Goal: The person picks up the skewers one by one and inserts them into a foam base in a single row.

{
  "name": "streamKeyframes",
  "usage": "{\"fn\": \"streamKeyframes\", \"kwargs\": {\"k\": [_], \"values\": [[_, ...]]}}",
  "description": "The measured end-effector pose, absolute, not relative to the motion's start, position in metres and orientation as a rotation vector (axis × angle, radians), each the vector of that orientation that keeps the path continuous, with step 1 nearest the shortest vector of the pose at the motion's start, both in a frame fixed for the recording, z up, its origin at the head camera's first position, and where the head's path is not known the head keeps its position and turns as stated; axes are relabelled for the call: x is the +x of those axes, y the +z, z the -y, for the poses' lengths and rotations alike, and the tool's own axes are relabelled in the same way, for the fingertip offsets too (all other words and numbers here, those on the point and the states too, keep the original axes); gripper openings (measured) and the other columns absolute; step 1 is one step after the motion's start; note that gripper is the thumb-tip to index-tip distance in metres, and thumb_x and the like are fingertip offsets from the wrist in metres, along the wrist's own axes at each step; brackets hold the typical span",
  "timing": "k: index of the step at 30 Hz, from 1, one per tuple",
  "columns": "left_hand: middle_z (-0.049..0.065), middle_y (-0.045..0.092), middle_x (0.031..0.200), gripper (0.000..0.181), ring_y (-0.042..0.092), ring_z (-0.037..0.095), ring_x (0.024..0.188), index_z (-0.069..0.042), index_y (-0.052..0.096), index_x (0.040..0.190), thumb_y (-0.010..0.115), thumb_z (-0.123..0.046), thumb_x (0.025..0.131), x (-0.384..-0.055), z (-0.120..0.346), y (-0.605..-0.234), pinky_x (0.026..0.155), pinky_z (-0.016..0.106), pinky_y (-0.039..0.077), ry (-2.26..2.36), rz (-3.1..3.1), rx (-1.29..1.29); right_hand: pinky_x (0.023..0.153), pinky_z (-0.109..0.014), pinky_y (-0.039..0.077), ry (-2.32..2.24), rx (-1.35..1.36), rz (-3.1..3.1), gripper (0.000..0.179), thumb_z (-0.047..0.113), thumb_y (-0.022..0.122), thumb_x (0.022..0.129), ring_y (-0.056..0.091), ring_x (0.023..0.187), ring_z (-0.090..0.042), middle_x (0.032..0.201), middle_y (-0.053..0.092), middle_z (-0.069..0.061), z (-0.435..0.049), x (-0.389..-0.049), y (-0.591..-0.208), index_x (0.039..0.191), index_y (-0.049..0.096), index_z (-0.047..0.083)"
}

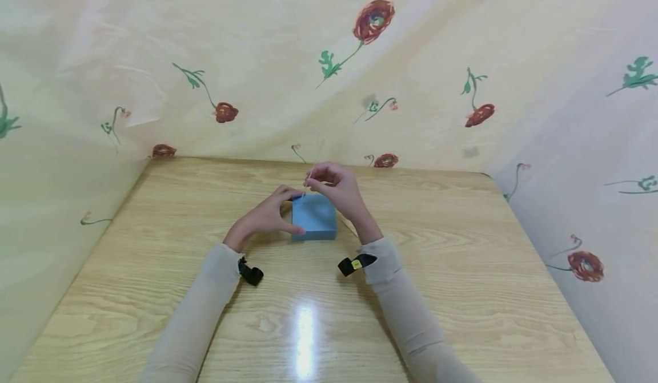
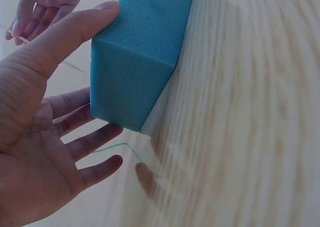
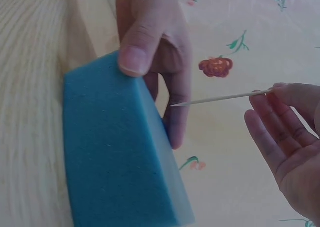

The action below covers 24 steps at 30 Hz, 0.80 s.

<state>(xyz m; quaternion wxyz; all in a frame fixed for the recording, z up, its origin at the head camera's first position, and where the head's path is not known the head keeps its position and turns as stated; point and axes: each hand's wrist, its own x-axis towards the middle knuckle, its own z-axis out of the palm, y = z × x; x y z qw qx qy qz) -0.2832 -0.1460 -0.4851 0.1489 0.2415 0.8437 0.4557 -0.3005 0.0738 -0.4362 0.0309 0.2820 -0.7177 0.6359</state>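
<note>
A blue foam block (image 1: 315, 217) lies on the table, with a row of small dark marks along the far part of its top. My left hand (image 1: 267, 214) grips the block's left side, thumb on the near corner and fingers at the far edge. Above the far edge, my right hand (image 1: 339, 189) pinches a thin pointed wooden stick (image 3: 215, 100) between thumb and fingertips. In the right wrist view the stick's tip appears beside the block, overlapping the left fingers; whether it touches anything I cannot tell. The left wrist view shows the block's plain end held under the left thumb.
The wood-grain table (image 1: 452, 269) spreads around the block. A pale flowered cloth (image 1: 267, 57) hangs behind the table and along both sides. Black straps (image 1: 251, 273) are worn at both wrists, below the sleeves' cuffs.
</note>
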Motion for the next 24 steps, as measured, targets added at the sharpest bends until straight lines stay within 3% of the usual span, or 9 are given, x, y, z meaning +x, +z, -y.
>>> {"fn": "streamKeyframes", "kwargs": {"k": [8, 15, 24], "values": [[0.01, 0.039, 0.148, 0.094, 0.037, 0.033, 0.142, -0.012, 0.041, 0.156, 0.091, -0.031, 0.078, -0.283, 0.147, -0.485, 0.119, 0.057, 0.031, 1.313, -2.423, 0.707, 0.077, -0.028, 0.061, 1.98, 0.777, 2.207, 0.016, 0.002, 0.073, 0.093, 0.069, 0.087, -0.01, 0.103, 0.069, -0.022, -0.064, -0.299, -0.442, 0.105, 0.069, -0.009], [0.008, 0.037, 0.151, 0.095, 0.035, 0.031, 0.145, -0.017, 0.04, 0.157, 0.09, -0.035, 0.079, -0.284, 0.147, -0.486, 0.12, 0.057, 0.03, 1.304, -2.42, 0.696, 0.076, -0.034, 0.063, 1.971, 0.789, 2.206, 0.016, -0.003, 0.071, 0.093, 0.07, 0.088, -0.013, 0.105, 0.068, -0.028, -0.06, -0.298, -0.442, 0.106, 0.068, -0.012], [0.007, 0.038, 0.149, 0.094, 0.036, 0.03, 0.144, -0.016, 0.041, 0.156, 0.091, -0.03, 0.078, -0.284, 0.147, -0.485, 0.12, 0.055, 0.03, 1.303, -2.428, 0.688, 0.075, -0.027, 0.061, 1.96, 0.795, 2.22, 0.015, -0.002, 0.071, 0.093, 0.07, 0.089, -0.013, 0.105, 0.068, -0.027, -0.057, -0.297, -0.442, 0.106, 0.069, -0.011]]}}
